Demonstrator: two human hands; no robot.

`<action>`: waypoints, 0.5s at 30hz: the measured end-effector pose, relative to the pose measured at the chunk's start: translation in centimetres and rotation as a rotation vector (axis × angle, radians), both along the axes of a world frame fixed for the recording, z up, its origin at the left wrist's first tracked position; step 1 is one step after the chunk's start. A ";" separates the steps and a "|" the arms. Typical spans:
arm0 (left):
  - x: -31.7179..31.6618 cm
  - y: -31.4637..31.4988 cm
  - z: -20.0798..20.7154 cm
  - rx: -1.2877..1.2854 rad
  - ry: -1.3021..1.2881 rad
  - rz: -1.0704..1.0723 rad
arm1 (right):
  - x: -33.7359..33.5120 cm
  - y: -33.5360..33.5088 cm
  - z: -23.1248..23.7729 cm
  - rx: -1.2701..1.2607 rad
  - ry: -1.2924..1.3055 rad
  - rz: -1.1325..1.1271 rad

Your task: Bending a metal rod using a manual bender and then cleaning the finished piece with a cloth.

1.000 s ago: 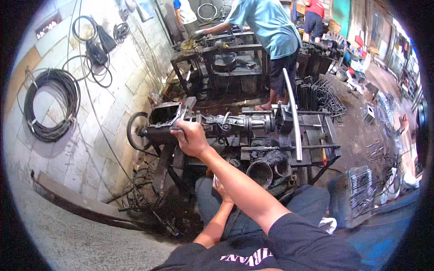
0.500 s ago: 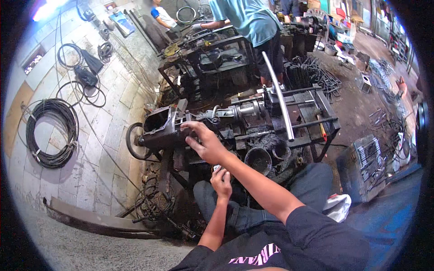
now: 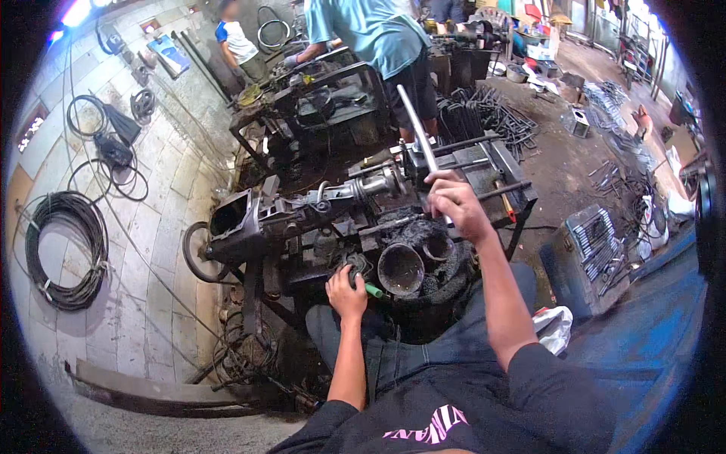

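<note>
My right hand [image 3: 458, 209] is closed around the lower part of a long, pale metal bar [image 3: 416, 125], which slants up and away from me over a lathe-like machine [image 3: 370, 186]. At the bench's near edge my left hand [image 3: 347, 293] lies with its fingers apart, partly over a dark tangled bundle [image 3: 355, 262]. Its thumb side is close to a green handle [image 3: 373, 290]; whether they touch is hard to see. Just right of it stands a round dark bowl [image 3: 401, 269] with a smaller round container [image 3: 439, 247] behind, among dark metal shavings [image 3: 420, 229].
A handwheel [image 3: 198, 252] juts from the machine's left end. On the right stands a toolbox [image 3: 584, 261] of metal pieces; a screwdriver-like orange handle [image 3: 510, 209] lies nearer. A co-worker in a light blue shirt [image 3: 378, 34] bends over the far bench; another person [image 3: 239, 45] stands beyond.
My right hand has moved right from the machine's left part and taken hold of the metal bar. My left hand has moved left and forward; the small pale thing in it no longer shows.
</note>
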State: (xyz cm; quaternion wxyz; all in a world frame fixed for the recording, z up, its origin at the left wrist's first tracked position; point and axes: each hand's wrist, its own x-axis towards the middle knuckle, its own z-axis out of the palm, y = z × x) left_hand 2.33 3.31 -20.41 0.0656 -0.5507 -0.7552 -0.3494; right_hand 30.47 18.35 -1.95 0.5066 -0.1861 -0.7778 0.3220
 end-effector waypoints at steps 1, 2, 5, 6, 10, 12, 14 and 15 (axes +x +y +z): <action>-0.3 -0.4 -0.4 0.010 -0.001 0.013 | -0.7 -0.7 -0.1 0.018 -0.023 -0.043; -0.4 -0.5 -0.6 0.022 -0.003 0.025 | -1.6 -1.2 -0.1 0.038 -0.049 -0.087; -0.3 -0.3 -0.4 -0.016 -0.009 0.034 | -2.1 -0.9 -1.2 -0.005 0.182 -0.046; -0.2 -0.2 -0.2 -0.034 -0.026 0.042 | -2.6 -1.1 -1.7 -0.026 0.316 -0.038; -0.6 -0.4 -0.6 0.006 0.043 0.029 | -0.9 -0.7 -5.8 -0.398 0.610 -0.475; -0.2 -0.3 -0.7 -0.004 0.037 0.013 | 3.8 3.1 -11.8 -0.377 0.239 -1.014; -0.1 0.1 -0.9 -0.010 0.053 0.049 | 7.9 5.1 -15.5 -0.360 -0.236 -1.327; -0.1 0.3 -0.8 -0.011 0.047 0.049 | 9.1 5.4 -16.7 -0.401 -0.379 -1.365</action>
